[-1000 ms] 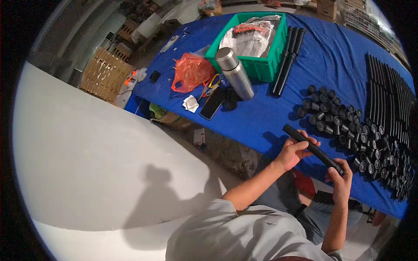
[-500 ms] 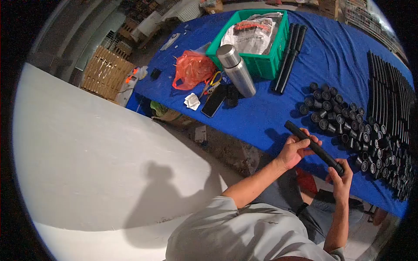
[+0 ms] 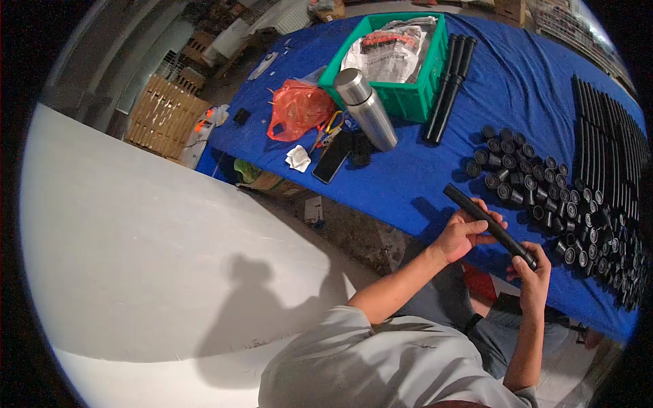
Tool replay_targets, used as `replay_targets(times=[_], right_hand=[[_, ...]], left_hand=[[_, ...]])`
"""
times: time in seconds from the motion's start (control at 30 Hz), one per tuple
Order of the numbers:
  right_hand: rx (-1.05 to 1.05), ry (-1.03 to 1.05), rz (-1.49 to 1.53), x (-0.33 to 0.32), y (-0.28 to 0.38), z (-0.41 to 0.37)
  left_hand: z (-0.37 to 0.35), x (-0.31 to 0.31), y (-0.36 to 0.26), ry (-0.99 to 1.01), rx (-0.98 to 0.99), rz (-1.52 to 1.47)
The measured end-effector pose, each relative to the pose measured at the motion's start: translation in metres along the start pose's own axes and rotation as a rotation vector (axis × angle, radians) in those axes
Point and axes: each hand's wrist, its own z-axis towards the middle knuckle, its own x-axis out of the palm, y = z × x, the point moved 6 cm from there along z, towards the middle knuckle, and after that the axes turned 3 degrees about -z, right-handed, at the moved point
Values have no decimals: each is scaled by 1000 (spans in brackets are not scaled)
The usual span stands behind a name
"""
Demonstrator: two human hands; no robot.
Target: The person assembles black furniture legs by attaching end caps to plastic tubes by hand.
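Observation:
A black tube (image 3: pixel 500 234) slants across both my hands, above the near edge of the blue-covered table. My left hand (image 3: pixel 464 234) is closed around its middle, with the thumb lying along the top. At the tube's lower right end, my right hand (image 3: pixel 534 275) grips it between thumb and fingers. That end is partly hidden by the fingers. Beyond my hands lies a spread of several short black caps (image 3: pixel 508 161) with round ringed faces. Rows of long thin black tubes (image 3: pixel 602 143) lie at the far right.
A green crate (image 3: pixel 435 88) with printed paper stands at the back. Near it are a steel flask (image 3: pixel 371 115), thick black tubes (image 3: pixel 452 88), a red plastic bag (image 3: pixel 299 109), a phone (image 3: pixel 333 160), yellow-handled pliers (image 3: pixel 333 124) and crumpled white tissue (image 3: pixel 298 158). A white surface (image 3: pixel 149 251) fills the left.
Both hands keep their hold on the black tube, which has barely moved. The whole view has shifted slightly.

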Motion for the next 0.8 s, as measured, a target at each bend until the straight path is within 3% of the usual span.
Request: replay_targets(times=[0.4,0.5,0.7,0.8], right_hand=[[-73,-7,-34,1,-6,6],[-443,-98,-509,-1,9,1],[22,-20,-19,0,0,-3],[5,28,-17,0,-8,2]], left_hand=[[-1,-1,0,-38,38,32],[0,3,0,-54,-4,11],[-1,-2,4,-8,-15,-12],[0,-1,2,-12,8,28]])
